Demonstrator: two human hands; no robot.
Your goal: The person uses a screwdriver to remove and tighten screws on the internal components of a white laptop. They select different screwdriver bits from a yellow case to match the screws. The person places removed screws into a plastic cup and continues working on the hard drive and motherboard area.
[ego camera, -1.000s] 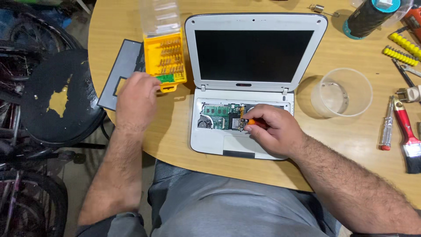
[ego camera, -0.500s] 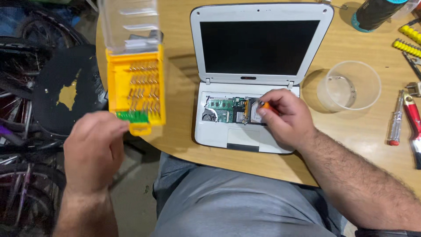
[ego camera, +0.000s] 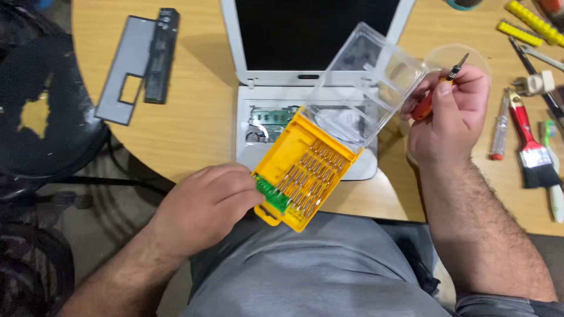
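Fingers of the left hand (ego camera: 202, 205) clamp the near corner of a yellow bit case (ego camera: 302, 170), held tilted above the lap just in front of the white laptop (ego camera: 305, 88); its clear lid (ego camera: 367, 85) stands open over the exposed circuit board (ego camera: 267, 120). Right of the case, the right hand (ego camera: 449, 114) is closed around a red-handled screwdriver (ego camera: 437, 88), tip up. Farther right of the laptop lies a paintbrush (ego camera: 529, 144); to its left, a grey cover panel (ego camera: 126, 67).
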